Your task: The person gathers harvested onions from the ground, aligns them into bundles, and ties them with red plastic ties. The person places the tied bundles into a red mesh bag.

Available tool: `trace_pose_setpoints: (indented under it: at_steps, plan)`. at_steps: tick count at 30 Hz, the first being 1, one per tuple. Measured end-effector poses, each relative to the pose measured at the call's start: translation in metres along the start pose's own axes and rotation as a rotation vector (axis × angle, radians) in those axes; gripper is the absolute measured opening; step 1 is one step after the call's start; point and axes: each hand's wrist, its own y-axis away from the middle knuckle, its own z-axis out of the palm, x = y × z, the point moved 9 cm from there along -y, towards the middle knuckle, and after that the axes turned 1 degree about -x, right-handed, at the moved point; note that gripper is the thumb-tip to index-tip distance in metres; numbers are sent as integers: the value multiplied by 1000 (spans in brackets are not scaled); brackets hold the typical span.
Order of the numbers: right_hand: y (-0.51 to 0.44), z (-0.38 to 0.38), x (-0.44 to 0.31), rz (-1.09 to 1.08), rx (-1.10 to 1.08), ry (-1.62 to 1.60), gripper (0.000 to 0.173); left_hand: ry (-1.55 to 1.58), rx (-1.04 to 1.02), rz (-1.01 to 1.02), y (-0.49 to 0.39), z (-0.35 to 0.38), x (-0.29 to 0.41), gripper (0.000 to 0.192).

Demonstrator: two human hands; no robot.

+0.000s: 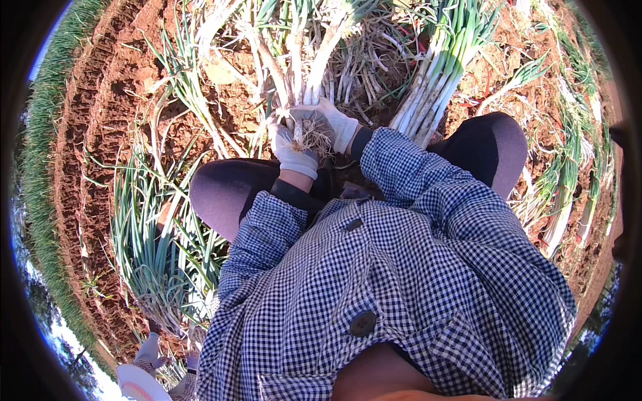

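Note:
Both hands wear pale knitted gloves and meet at the root end of a few dirty-stalked green onions (296,65), which point away from me. My left hand (292,150) is closed around the lower stalks from the left. My right hand (337,123) grips them from the right, beside a tuft of dry roots (313,138). Fingers and roots overlap, so I cannot tell exactly which stalk each hand holds. Just right of my hands, a bundle of cleaner green onions (436,80) with white stems lies slanted near my right knee.
Loose peeled leaves and stalks (361,65) litter the soil ahead. Uncleaned green onions (155,235) are heaped at my left. Tied bundles (564,195) lie along the right. Another person in a white hat (143,383) is at the lower left. Standing crop (50,165) edges the field.

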Motion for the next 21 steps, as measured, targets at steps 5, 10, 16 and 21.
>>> trace_pose_setpoints:
  at_steps: [5, 10, 16, 21]
  plan:
    - [13, -14, -24, -143, 41, 93, 23, -352, -167, 168, 42, 42, 28, 40]
    - [-28, -38, 10, -86, 72, -154, 21, -1169, 159, 539, 34, 45, 50, 52]
    - [15, -48, -3, -71, 125, -30, 21, -322, -131, 73, 52, 75, 22, 51]
    - [48, -35, -24, -95, -226, 54, 42, 313, -757, -733, 0, 65, -26, 52]
